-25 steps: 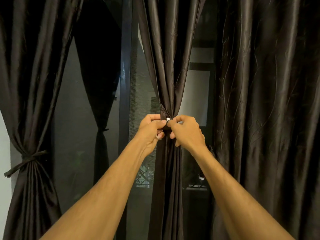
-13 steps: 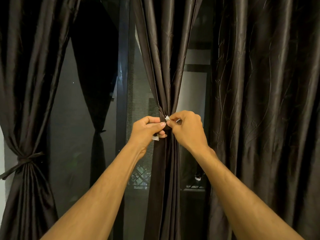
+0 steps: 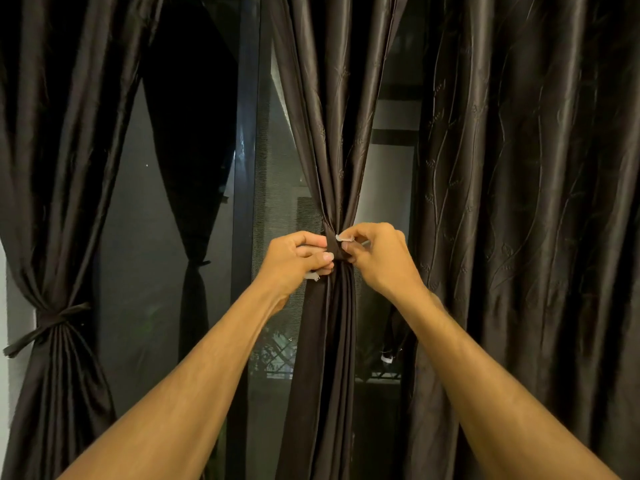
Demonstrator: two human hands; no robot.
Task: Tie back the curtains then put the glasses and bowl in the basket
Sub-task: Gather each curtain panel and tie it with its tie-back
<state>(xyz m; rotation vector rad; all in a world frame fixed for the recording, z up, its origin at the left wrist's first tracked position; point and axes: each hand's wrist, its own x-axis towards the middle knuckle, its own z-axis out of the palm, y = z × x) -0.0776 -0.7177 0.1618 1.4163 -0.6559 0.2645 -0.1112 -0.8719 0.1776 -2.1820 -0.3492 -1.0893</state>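
A dark brown middle curtain (image 3: 332, 140) is gathered into a narrow bunch in front of me. A dark tie-back band (image 3: 335, 249) wraps that bunch. My left hand (image 3: 294, 261) pinches one end of the band, a pale strip showing under its fingers. My right hand (image 3: 379, 258) pinches the other end, with a pale tab at its fingertips. The two hands almost touch at the bunch. The left curtain (image 3: 59, 168) is cinched by a knotted tie (image 3: 52, 322). Glasses, bowl and basket are out of view.
A wide dark curtain (image 3: 530, 220) hangs loose on the right. Behind the curtains are a dark window pane (image 3: 152, 258) and a vertical frame post (image 3: 247, 168). The pane reflects a tied curtain.
My hands have drawn slightly apart at the band, the left hand shifting a little lower. The view has shifted slightly.
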